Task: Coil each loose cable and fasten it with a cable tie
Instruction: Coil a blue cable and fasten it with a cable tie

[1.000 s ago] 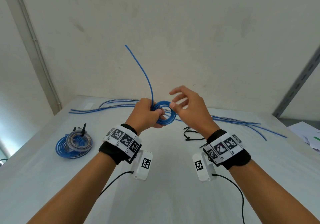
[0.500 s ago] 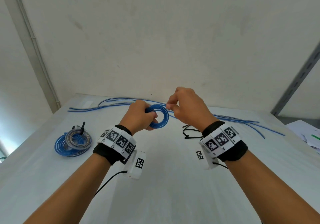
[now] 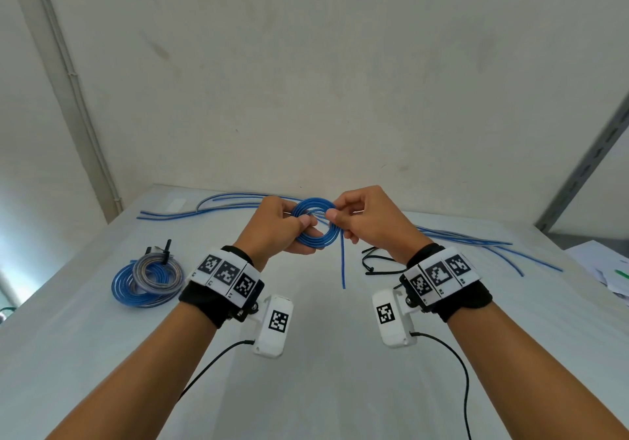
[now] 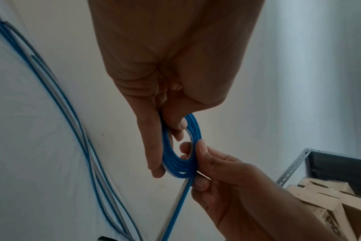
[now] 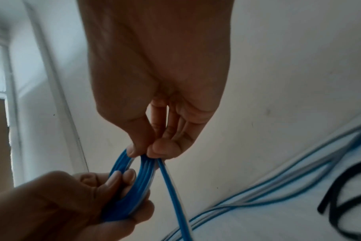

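I hold a small blue cable coil (image 3: 315,235) above the white table (image 3: 323,388). My left hand (image 3: 306,227) grips the coil's left side, thumb on top and fingers curled under it (image 4: 155,154). My right hand (image 3: 335,213) pinches the coil's right side between thumb and forefinger (image 5: 150,150). From that pinch the cable's loose tail (image 3: 342,262) hangs straight down. In the right wrist view the coil (image 5: 134,192) runs from my right fingertips into my left hand (image 5: 72,203). Black cable ties (image 3: 374,264) lie on the table just under my right hand.
Two tied coils (image 3: 148,281), blue and grey, lie stacked at the left. Loose blue and grey cables (image 3: 221,203) stretch along the back edge and out to the right (image 3: 476,240). Papers (image 3: 606,269) sit at the far right. A metal rack upright (image 3: 585,164) stands right.
The tail that stood up in the air has been wound round and now hangs below the coil. My right hand, open a second ago, has closed on the coil.
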